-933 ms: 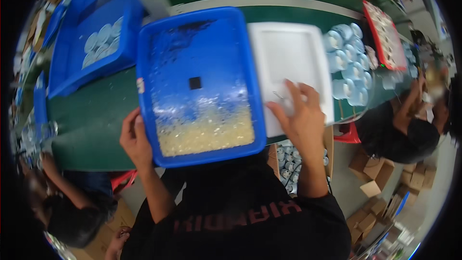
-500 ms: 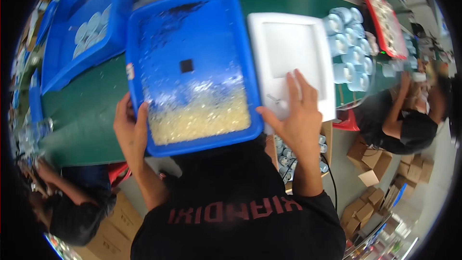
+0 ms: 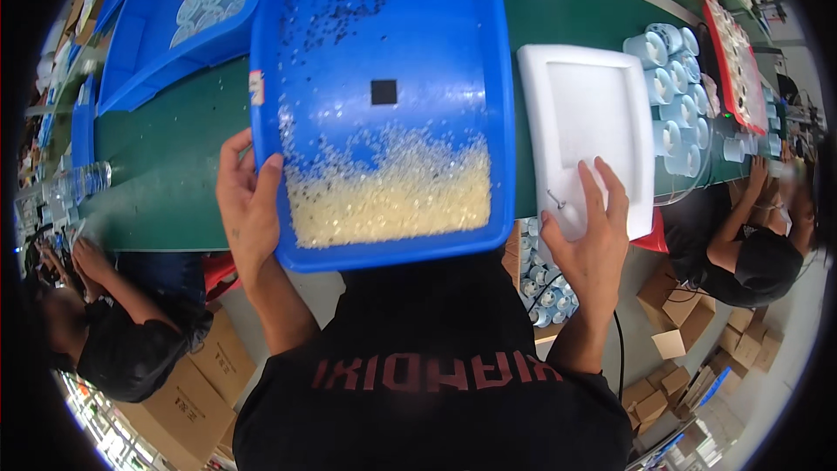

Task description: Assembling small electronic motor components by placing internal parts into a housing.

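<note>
A blue plastic tray (image 3: 436,61) lies in front of me, overhanging the near table edge. Small pale yellowish pieces (image 3: 392,201) are heaped along its near side. Tiny dark bits (image 3: 349,0) are scattered at its far end, and a black square (image 3: 384,92) sits mid-tray. My left hand (image 3: 248,192) grips the tray's left rim, thumb on top. To the right is a white foam tray (image 3: 540,113) with a shallow recess. My right hand (image 3: 597,240) is over its near part, fingers spread, beside a small tool with a white bulb-like end and thin metal tip (image 3: 562,205).
Pale blue cups (image 3: 676,105) cluster right of the foam tray; a red tray (image 3: 732,61) is beyond. A blue bin (image 3: 179,26) with round pale parts stands far left. More cups (image 3: 549,296) fill a box below the table. Co-workers sit on both sides (image 3: 139,340).
The view has shifted, and the blue tray appears farther right and higher in it. A wider gap separates the tray from the foam tray. My right hand stays spread over the foam tray.
</note>
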The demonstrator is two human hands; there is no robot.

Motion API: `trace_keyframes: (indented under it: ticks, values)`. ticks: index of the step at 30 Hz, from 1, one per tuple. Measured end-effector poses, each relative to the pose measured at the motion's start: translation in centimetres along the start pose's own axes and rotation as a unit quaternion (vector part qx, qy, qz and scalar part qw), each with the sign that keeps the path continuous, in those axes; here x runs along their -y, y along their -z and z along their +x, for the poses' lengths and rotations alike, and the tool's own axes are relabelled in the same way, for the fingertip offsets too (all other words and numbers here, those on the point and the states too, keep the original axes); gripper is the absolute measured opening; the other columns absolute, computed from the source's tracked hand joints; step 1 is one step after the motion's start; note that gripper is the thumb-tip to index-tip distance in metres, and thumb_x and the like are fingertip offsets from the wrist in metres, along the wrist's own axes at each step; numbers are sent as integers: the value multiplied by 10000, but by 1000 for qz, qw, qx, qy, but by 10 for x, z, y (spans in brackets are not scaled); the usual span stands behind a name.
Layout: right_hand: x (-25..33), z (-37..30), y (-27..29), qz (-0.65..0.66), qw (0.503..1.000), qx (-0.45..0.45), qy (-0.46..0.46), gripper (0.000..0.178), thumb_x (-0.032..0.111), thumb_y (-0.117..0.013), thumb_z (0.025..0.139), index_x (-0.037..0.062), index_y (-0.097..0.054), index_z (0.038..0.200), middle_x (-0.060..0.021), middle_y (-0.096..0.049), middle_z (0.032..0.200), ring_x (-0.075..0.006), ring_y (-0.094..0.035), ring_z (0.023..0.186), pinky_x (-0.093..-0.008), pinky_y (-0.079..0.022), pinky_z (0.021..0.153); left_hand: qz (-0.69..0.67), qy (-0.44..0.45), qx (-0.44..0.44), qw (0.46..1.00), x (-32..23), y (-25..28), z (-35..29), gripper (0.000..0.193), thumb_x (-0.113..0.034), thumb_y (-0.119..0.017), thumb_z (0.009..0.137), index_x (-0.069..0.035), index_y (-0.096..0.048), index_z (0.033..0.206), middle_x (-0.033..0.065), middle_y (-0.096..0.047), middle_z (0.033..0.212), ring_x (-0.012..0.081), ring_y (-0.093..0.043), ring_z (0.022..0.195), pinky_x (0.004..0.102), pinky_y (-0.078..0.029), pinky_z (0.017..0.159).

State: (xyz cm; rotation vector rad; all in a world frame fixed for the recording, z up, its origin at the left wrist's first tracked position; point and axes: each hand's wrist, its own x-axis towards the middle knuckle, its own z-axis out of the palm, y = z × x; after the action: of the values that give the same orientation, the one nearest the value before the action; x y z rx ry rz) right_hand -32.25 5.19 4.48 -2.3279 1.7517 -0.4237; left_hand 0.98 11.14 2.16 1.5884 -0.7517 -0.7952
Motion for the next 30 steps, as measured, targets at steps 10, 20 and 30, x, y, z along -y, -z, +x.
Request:
trace_keyframes:
  ticks: [10,20,30]
  values:
    - [-9,-5,6,22,996,26,77,661,122,-725,575,66,-525,1203,-120,-443,1295,-364,-440,1183,-407,-527,776,-67,17,60,996,-22,34,-23,393,-7,-545,841,46,-402,1203,154,-618,1036,131,-588,867,247,-448,811]
    - [15,34,-2,85,919,189,337,462,126,-750,551,108,-664,1004,-7,-541,1243,-274,-434,1247,-356,-541,727,-84,-53,-7,995,-45,56,-17,425,-51,-570,840,47,-399,1217,151,-609,1042,146,-592,891,248,-445,821]
    - [24,33,-26,195,843,6,501,239,139,-741,655,96,-651,873,-19,-627,955,-185,-614,807,-264,-489,549,-92,-140,-65,984,-40,18,34,376,-20,-588,844,47,-445,1185,150,-607,1049,140,-568,922,248,-439,823]
